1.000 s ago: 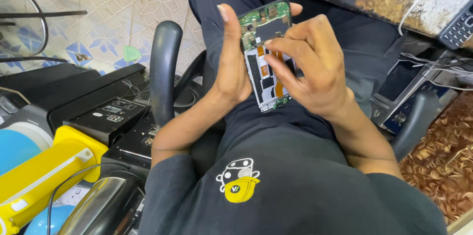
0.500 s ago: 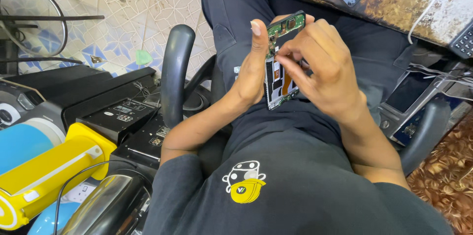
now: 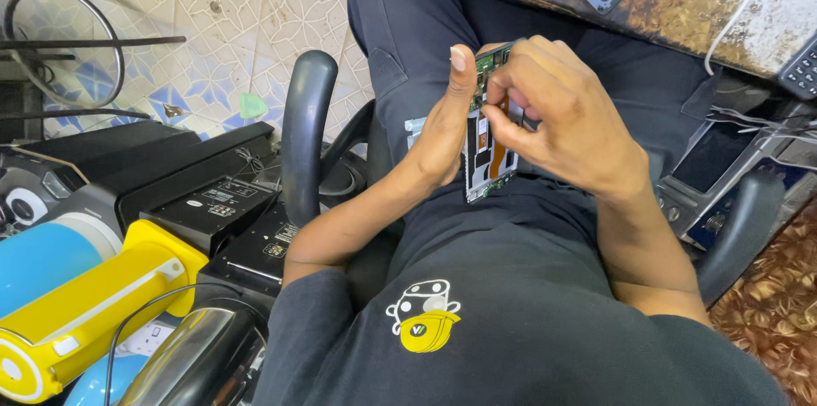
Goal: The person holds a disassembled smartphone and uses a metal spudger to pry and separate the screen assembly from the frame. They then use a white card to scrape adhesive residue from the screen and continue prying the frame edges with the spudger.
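Opened phone [image 3: 487, 144] now stands nearly edge-on to the camera, tilted more than a second ago, its circuit board less exposed. Left hand [image 3: 444, 129] clasps its back edge, thumb upright. Right hand [image 3: 557, 121] curls closed over the board's upper part, fingertips pinching there. Chair armrest [image 3: 305, 129] sits left of the fingers.

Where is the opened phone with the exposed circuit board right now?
In the head view, the opened phone sits centre frame above the person's lap, gripped upright in the left hand, with the right hand pinching at its upper part.
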